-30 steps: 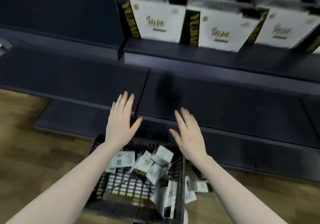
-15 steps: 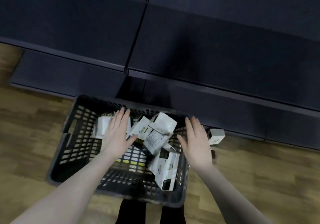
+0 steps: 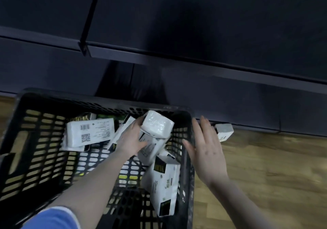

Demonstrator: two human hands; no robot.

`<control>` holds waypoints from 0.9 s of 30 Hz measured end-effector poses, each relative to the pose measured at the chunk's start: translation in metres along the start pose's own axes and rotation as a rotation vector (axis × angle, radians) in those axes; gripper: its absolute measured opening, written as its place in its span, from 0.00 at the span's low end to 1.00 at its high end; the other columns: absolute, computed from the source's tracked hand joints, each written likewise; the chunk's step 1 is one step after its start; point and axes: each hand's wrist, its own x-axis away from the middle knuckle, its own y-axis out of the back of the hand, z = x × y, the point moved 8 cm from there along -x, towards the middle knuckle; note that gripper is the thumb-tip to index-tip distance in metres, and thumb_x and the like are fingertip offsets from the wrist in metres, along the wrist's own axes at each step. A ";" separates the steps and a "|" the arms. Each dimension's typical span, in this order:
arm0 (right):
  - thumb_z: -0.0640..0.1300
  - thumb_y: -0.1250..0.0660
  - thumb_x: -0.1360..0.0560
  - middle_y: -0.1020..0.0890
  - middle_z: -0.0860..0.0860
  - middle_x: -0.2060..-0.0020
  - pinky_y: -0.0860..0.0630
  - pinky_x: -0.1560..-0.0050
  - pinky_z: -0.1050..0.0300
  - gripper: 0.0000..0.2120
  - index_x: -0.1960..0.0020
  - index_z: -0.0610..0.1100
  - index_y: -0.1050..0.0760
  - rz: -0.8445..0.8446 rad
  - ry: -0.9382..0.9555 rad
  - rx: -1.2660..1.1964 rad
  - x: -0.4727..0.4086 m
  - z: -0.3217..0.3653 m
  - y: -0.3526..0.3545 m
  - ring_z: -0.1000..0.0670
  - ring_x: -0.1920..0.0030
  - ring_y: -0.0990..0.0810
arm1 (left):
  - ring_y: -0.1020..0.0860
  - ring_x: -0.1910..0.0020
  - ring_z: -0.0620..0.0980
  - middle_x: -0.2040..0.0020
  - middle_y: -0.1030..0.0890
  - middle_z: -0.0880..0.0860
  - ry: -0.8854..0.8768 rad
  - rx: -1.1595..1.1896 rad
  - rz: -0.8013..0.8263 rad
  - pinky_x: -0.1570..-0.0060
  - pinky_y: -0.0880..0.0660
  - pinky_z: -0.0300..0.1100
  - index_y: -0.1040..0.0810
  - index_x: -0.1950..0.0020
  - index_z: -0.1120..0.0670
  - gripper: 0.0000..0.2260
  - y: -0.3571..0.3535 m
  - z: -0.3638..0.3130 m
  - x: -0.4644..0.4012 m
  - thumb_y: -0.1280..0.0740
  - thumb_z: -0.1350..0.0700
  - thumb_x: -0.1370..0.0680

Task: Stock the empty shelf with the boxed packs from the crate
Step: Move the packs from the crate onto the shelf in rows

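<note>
Black lattice crate (image 3: 44, 158); white packs (image 3: 88, 133) with black-and-gold panels; dark navy shelf (image 3: 212, 25); brown wood-grain floor (image 3: 274, 175); blue sleeve (image 3: 51, 219).

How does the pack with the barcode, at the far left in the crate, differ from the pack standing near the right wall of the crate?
The barcode pack lies flat, its printed back upward; the standing pack is upright on end, leaning against the right wall of the crate. The barcode pack shows a barcode and a square code; the standing pack shows black panels with gold lettering. Neither hand touches either pack. Both are white boxed packs of the same kind.
</note>
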 end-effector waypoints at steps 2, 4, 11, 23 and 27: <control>0.55 0.48 0.22 0.32 0.38 0.32 0.37 0.31 0.48 0.28 0.29 0.38 0.37 -0.001 0.004 -0.003 -0.002 -0.001 -0.007 0.42 0.31 0.35 | 0.28 0.35 0.50 0.30 0.30 0.48 0.037 0.083 -0.032 0.42 0.28 0.45 0.44 0.24 0.47 0.43 -0.005 0.001 -0.010 0.23 0.54 0.32; 0.55 0.47 0.21 0.32 0.38 0.32 0.38 0.30 0.49 0.27 0.29 0.39 0.37 -0.005 0.004 -0.015 -0.004 -0.001 -0.012 0.43 0.30 0.37 | 0.26 0.38 0.53 0.34 0.26 0.50 0.079 0.134 -0.043 0.45 0.27 0.46 0.42 0.25 0.47 0.42 -0.011 0.005 -0.018 0.23 0.55 0.33; 0.54 0.45 0.21 0.33 0.37 0.31 0.37 0.32 0.46 0.27 0.28 0.39 0.38 0.008 0.000 -0.024 -0.008 -0.009 -0.016 0.40 0.31 0.34 | 0.24 0.45 0.56 0.44 0.22 0.53 0.068 0.133 -0.064 0.50 0.28 0.47 0.35 0.34 0.52 0.34 -0.014 -0.006 -0.029 0.23 0.54 0.35; 0.56 0.49 0.23 0.28 0.37 0.36 0.30 0.38 0.46 0.27 0.31 0.40 0.34 0.029 -0.035 -0.005 -0.007 -0.011 0.018 0.38 0.37 0.27 | 0.33 0.37 0.49 0.37 0.29 0.49 -0.162 -0.372 0.032 0.39 0.37 0.41 0.32 0.31 0.50 0.29 0.031 -0.050 0.009 0.29 0.48 0.30; 0.56 0.49 0.23 0.26 0.37 0.39 0.29 0.38 0.45 0.26 0.33 0.40 0.32 0.024 -0.007 0.033 -0.007 -0.006 0.045 0.39 0.40 0.24 | 0.30 0.39 0.50 0.40 0.28 0.50 -0.131 -0.432 0.078 0.42 0.34 0.43 0.31 0.35 0.49 0.24 0.060 -0.069 0.035 0.31 0.50 0.30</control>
